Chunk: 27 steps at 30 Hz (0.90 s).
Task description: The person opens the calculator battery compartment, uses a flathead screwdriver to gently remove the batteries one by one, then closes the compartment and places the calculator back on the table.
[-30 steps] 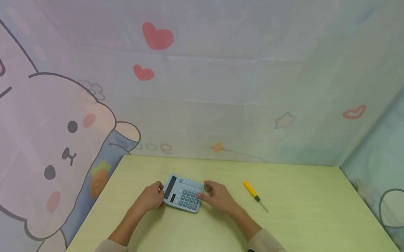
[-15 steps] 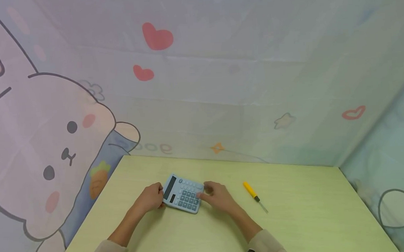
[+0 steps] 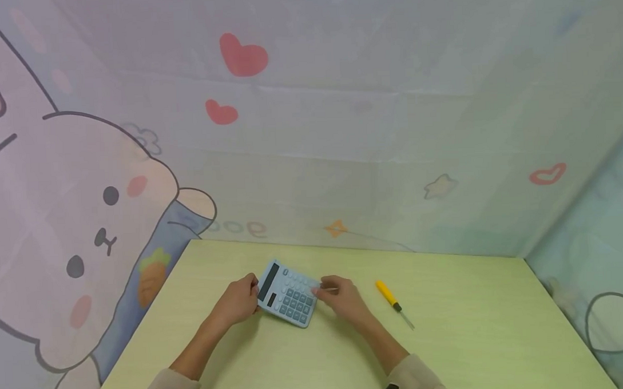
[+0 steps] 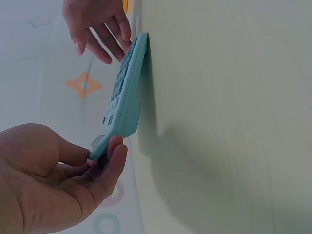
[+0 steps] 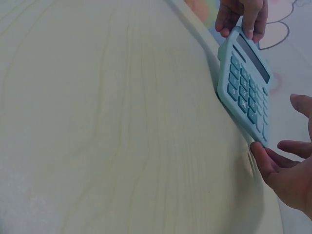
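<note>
A light blue calculator point(image 3: 286, 298) is tilted up from the light green table, its screen end raised and its key end low, close to the tabletop. My left hand point(image 3: 239, 300) pinches the screen end between thumb and fingers; the left wrist view shows this grip on the calculator's edge point(image 4: 127, 105). At the key end is my right hand point(image 3: 343, 299). In the right wrist view, a fingertip of this hand point(image 5: 290, 183) is right at the calculator's lower corner, while the thumb stands apart from it and the fingers are loosely spread.
To the right of my right hand, a screwdriver point(image 3: 388, 295) with a yellow handle and thin metal shaft lies on the table point(image 3: 475, 314). Behind the table hangs a printed cloth point(image 3: 310, 160) with hearts and a cartoon rabbit.
The calculator's screen end has risen and the calculator has shifted slightly right with my left hand. My right thumb has come away from the keys, and that hand has moved slightly right.
</note>
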Available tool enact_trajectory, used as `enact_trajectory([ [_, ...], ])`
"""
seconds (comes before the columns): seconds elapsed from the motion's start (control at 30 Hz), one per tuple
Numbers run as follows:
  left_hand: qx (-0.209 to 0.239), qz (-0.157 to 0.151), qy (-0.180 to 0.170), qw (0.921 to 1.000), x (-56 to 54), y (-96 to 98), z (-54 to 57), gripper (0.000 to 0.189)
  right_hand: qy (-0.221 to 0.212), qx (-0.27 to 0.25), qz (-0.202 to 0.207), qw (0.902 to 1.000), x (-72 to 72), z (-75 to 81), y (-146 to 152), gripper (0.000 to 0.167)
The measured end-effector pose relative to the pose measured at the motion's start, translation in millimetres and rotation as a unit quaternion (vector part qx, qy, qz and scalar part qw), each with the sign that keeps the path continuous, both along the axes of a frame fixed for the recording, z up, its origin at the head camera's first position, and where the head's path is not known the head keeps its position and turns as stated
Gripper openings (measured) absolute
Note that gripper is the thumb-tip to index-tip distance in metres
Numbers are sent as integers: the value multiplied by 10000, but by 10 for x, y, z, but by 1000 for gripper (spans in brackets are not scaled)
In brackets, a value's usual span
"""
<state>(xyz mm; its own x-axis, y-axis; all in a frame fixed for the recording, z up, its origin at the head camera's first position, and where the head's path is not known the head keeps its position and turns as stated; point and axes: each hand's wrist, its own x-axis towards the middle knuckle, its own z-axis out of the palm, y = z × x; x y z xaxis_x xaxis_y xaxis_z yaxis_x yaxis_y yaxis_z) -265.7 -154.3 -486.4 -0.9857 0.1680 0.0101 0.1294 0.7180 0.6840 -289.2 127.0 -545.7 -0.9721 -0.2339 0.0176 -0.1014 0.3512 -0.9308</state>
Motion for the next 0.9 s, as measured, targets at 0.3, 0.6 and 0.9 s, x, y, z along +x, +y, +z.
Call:
enact_trajectory([
  [0.3,-67,-42,158,9998,-32,57,15,12,-439,-1079,-182,9930,-5,-4,62,66],
  [0.6,63,197,544,9983,-48,149,60,14,-580,-1473,-342,9868,15,90,121,68],
  [0.9,99,223,791,9966,-48,292,130,15,-640,-2033,-626,9750,24,149,167,53],
])
